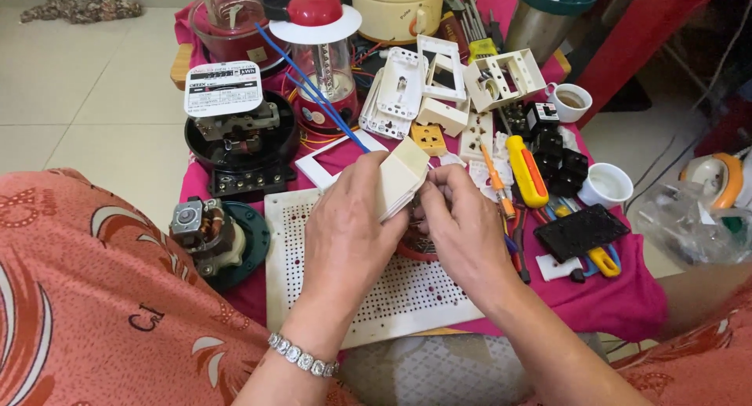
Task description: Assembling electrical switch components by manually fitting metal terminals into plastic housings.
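both hands over the white perforated board (407, 296): left hand (345, 230) closed round a cream switch plate (401, 179), right hand (462, 226) fingers curled at its lower edge, grip & part underneath hidden, yellow screwdriver (526, 171) just right of board.

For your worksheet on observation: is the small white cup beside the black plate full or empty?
Empty: the white cup shows only bare white inside.

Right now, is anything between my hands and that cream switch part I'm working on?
Nothing visible. Both the left hand and right hand already grip the cream switch part directly, above the perforated white board. The blue wires run behind it and don't come between them.
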